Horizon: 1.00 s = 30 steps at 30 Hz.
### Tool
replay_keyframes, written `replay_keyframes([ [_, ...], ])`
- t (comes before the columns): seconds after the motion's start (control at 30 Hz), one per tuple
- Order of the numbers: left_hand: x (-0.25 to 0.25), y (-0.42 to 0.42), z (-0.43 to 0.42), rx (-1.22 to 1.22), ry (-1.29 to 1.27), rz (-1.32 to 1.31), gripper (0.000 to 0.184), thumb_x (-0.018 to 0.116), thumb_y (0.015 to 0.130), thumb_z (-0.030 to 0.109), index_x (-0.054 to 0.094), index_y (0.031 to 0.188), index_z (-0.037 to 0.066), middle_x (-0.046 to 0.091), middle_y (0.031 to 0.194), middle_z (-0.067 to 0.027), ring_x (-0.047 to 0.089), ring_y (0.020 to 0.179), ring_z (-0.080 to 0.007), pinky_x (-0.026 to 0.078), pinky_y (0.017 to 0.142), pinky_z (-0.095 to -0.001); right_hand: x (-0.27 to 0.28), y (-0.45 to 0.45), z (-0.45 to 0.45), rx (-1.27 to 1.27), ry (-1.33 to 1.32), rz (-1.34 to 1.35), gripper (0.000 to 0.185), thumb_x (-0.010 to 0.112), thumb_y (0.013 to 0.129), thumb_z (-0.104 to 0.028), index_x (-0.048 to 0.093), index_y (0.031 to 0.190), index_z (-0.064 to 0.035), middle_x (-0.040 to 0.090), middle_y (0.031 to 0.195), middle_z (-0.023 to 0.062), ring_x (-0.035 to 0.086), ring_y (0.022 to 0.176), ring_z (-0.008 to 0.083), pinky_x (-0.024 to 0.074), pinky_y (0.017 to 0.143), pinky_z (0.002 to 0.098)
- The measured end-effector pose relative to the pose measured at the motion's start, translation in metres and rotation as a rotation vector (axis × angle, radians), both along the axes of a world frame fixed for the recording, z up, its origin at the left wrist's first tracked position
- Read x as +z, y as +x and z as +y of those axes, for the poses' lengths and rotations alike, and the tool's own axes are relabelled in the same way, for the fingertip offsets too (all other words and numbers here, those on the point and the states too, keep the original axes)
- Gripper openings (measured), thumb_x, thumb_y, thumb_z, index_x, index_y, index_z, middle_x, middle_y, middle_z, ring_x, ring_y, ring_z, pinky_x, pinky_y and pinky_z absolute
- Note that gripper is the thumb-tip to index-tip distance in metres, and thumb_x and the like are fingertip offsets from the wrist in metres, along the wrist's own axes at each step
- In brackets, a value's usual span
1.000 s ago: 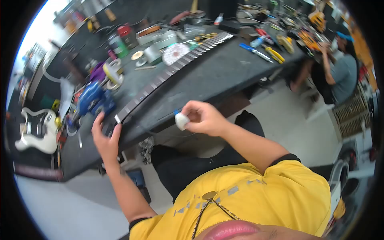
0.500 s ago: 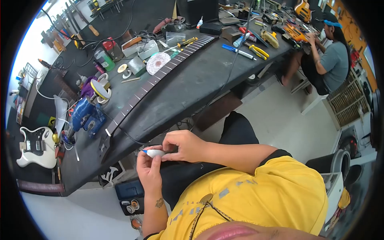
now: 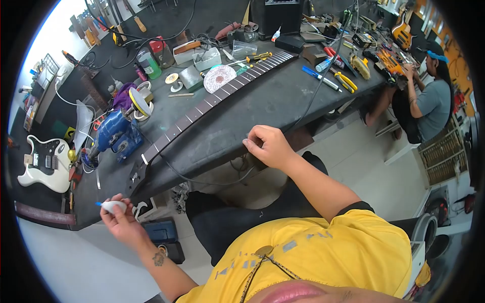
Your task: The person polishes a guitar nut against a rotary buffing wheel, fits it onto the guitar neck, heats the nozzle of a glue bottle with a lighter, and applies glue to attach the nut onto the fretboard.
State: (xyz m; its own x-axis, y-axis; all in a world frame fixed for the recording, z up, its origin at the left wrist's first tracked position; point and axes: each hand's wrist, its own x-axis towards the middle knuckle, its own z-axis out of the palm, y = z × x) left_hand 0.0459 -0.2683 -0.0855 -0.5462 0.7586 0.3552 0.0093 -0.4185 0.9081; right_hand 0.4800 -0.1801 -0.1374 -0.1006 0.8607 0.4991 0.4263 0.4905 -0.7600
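Note:
My left hand (image 3: 120, 222) is closed round a small white squeeze bottle (image 3: 114, 206) with a blue tip pointing left, held out near the bench's left end. My right hand (image 3: 270, 147) is raised by the bench's front edge, its fingers curled towards the thumb; whatever it may pinch is too small to make out. Between the hands, a guitar neck (image 3: 202, 107) with a dark fretboard and pale fret lines lies diagonally along the bench (image 3: 242, 113). Its headstock (image 3: 136, 177) sits at the near left end, closest to my left hand.
A blue vise-like tool (image 3: 113, 130) and a yellow-edged disc (image 3: 140, 102) stand left of the neck. Behind it lies a round whitish disc (image 3: 220, 79). Yellow pliers (image 3: 346, 82) rest at right. A white guitar body (image 3: 48, 164) is far left. A co-worker (image 3: 429, 96) sits at right. A cable (image 3: 202, 181) hangs in front.
My hands have moved apart. The left carried the white bottle down and left; the right let go of it and rose to the right. The view has shifted slightly.

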Motion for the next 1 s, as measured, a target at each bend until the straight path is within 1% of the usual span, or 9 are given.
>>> replay_keyframes([
  [0.1,0.009,-0.003,0.005,0.008,0.002,0.021,0.026,0.058,0.114,0.011,0.056,0.138,0.001,0.07,0.13,-0.0149,0.072,0.109,-0.0223,0.062,0.096,-0.0335,0.014,0.009,0.018,0.002,-0.059,-0.025,0.023,0.077,0.098,-0.02,0.067,0.089,-0.001,0.07,0.079,0.0136,0.068,0.071,0.0277,0.054,0.069,0.0398],
  [0.17,0.01,0.01,0.005,-0.033,-0.026,0.139,0.027,0.058,0.114,0.01,0.056,0.139,0.0,0.069,0.133,-0.0148,0.072,0.114,-0.0233,0.062,0.099,-0.0347,0.032,0.023,0.055,-0.024,-0.06,0.024,0.024,0.079,0.097,-0.022,0.069,0.091,-0.0009,0.066,0.077,0.0047,0.06,0.072,0.0119,0.0507,0.067,0.0337],
  [0.23,0.012,0.001,0.007,-0.023,-0.032,0.193,0.025,0.058,0.114,0.009,0.058,0.137,-0.001,0.067,0.134,-0.0142,0.069,0.119,-0.0214,0.059,0.104,-0.034,0.049,0.047,0.12,-0.183,0.038,0.009,0.025,0.078,0.098,-0.025,0.073,0.097,-0.0008,0.069,0.08,0.004,0.063,0.078,0.0116,0.0531,0.074,0.032],
  [0.33,0.012,-0.045,0.017,0.095,-0.034,0.279,0.025,0.061,0.114,0.012,0.062,0.135,-0.001,0.067,0.134,-0.0124,0.064,0.124,-0.0175,0.052,0.109,-0.0328,0.04,0.102,0.248,-0.352,-0.039,0.192,0.028,0.08,0.093,-0.027,0.078,0.1,0.0001,0.08,0.092,0.0117,0.074,0.086,0.0199,0.0582,0.082,0.0366],
  [0.43,-0.004,-0.098,0.025,0.305,-0.063,0.219,0.03,0.064,0.113,0.014,0.062,0.14,0.0,0.067,0.133,-0.0114,0.063,0.124,-0.0175,0.051,0.108,-0.0325,0.039,0.145,0.317,-0.714,-0.162,-0.129,0.035,0.076,0.084,-0.038,0.086,0.1,-0.0083,0.082,0.105,0.0204,0.079,0.104,0.037,0.0603,0.096,0.0467],
  [0.6,-0.04,-0.173,0.025,0.318,-0.142,0.192,0.04,0.065,0.113,0.014,0.058,0.149,-0.003,0.067,0.138,-0.0129,0.065,0.123,-0.0195,0.053,0.107,-0.0345,0.054,0.189,0.369,-1.008,-0.407,-0.598,0.061,0.069,0.092,-0.051,0.079,0.129,-0.0035,0.078,0.133,0.0185,0.073,0.128,0.0365,0.0563,0.108,0.0462],
  [0.67,-0.045,-0.184,0.035,0.374,-0.172,0.181,0.04,0.067,0.111,0.01,0.059,0.149,-0.002,0.068,0.137,-0.0129,0.066,0.124,-0.0193,0.052,0.108,-0.033,0.047,0.226,0.408,-0.889,-0.404,-0.859,0.058,0.064,0.1,-0.053,0.077,0.134,-0.0078,0.074,0.14,0.0212,0.07,0.133,0.0385,0.0541,0.11,0.0498],
  [0.7,-0.047,-0.192,0.042,0.395,-0.164,0.188,0.039,0.067,0.111,0.01,0.061,0.147,-0.002,0.069,0.135,-0.0125,0.067,0.122,-0.0195,0.054,0.106,-0.0334,0.043,0.243,0.423,-0.92,-0.424,-0.659,0.054,0.061,0.101,-0.049,0.078,0.134,-0.0091,0.073,0.141,0.0226,0.069,0.133,0.0415,0.0525,0.111,0.054],
  [1.0,-0.073,-0.265,0.128,0.566,-0.204,0.319,0.027,0.07,0.107,0.009,0.064,0.131,-0.001,0.072,0.122,-0.0081,0.068,0.111,-0.0155,0.055,0.098,-0.0308,0.042,0.304,0.506,-1.158,-0.368,-0.549,0.072,0.062,0.092,-0.06,0.079,0.124,0.0021,0.072,0.136,0.0305,0.068,0.131,0.046,0.0514,0.111,0.0534],
])
